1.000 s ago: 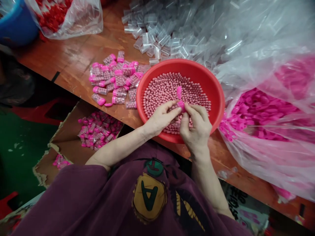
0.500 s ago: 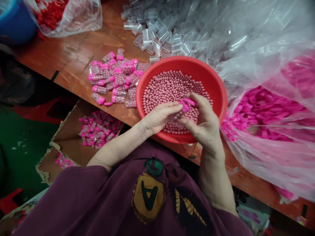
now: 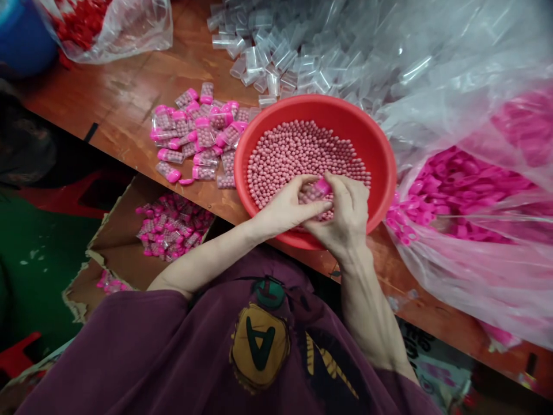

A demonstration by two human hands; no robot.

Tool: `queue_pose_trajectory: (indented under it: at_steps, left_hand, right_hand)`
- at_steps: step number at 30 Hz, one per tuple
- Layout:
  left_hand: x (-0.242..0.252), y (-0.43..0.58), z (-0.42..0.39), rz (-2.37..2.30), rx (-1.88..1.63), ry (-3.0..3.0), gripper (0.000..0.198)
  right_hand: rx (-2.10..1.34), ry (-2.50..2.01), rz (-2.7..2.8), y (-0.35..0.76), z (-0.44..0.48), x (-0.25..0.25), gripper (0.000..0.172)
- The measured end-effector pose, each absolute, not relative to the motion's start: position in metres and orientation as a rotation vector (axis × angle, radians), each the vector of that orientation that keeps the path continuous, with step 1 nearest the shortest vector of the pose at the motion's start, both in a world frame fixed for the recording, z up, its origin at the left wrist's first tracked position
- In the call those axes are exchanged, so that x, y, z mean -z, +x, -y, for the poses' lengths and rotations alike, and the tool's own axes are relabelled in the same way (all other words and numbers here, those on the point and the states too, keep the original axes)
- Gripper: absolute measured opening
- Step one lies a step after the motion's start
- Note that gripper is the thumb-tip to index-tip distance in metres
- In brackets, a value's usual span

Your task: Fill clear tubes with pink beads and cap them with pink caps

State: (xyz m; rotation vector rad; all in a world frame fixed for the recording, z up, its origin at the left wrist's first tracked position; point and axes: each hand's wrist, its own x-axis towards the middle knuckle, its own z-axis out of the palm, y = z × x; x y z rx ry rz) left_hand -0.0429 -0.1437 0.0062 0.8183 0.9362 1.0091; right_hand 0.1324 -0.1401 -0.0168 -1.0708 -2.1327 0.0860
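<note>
One vial [image 3: 309, 194], clear, filled with pink beads; pink cap [image 3: 323, 185] at its 2 o'clock end; held over the 6 o'clock half of the bowl [image 3: 380, 150]. Left hand [image 3: 280, 208]: gripping the vial between thumb and fingers. Right hand [image 3: 346, 210]: curled, fingers at the cap. Bowl: red, part-filled with loose beads [image 3: 294, 150], standing on the table [image 3: 138, 86]. Around the bowl, by the clock: at 12, clear tubes [image 3: 280, 55], heaped; at 3, pink lids [image 3: 466, 196] in plastic; at 8, carton [image 3: 118, 236] of filled vials [image 3: 170, 227], below table level; between 9 and 10, stock pile [image 3: 205, 135], capped; at 10, farther off, red parts [image 3: 82, 23], bagged, beside a blue tub [image 3: 26, 43].
</note>
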Motion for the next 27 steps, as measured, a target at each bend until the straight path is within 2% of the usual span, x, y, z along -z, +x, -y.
queue_pose_trajectory:
  at_steps: [2,6,11,15,18,21,22,24,27]
  left_hand:
    - [-0.001,-0.039,0.144,-1.051,-1.078,0.869,0.059]
    - [0.002,-0.039,0.144,-0.928,-1.077,0.708,0.035]
    - [-0.005,-0.043,0.144,-0.821,-0.988,0.588,0.029]
    - [-0.012,-0.04,0.147,-0.908,-0.986,0.724,0.041]
    - [-0.021,-0.05,0.141,-1.015,-1.034,0.928,0.045]
    - [-0.027,-0.091,0.118,-1.185,-1.208,1.138,0.035]
    - [-0.027,-0.111,0.108,-1.268,-1.307,1.211,0.028]
    - [-0.024,-0.148,0.09,-1.538,-1.49,1.408,0.025]
    - [-0.017,-0.169,0.079,-1.995,-1.446,1.742,0.04]
  right_hand:
    - [-0.105,-1.13,2.161,0.129,0.141,0.019,0.078]
    - [-0.105,-1.264,2.173,0.124,0.142,0.018,0.086]
    - [-0.034,-1.314,2.215,0.122,0.141,0.014,0.065]
    - [-0.036,-1.482,2.253,0.112,0.139,0.003,0.058]
    - [-0.199,-1.387,2.292,0.114,0.126,-0.011,0.069]
    - [-0.488,-1.211,2.163,0.133,0.104,-0.021,0.085]
    - [-0.532,-1.228,2.082,0.141,0.098,-0.022,0.079]
    - [-0.556,-1.339,2.003,0.155,0.091,-0.021,0.057]
    - [-0.629,-1.46,2.208,0.158,0.096,-0.016,0.035]
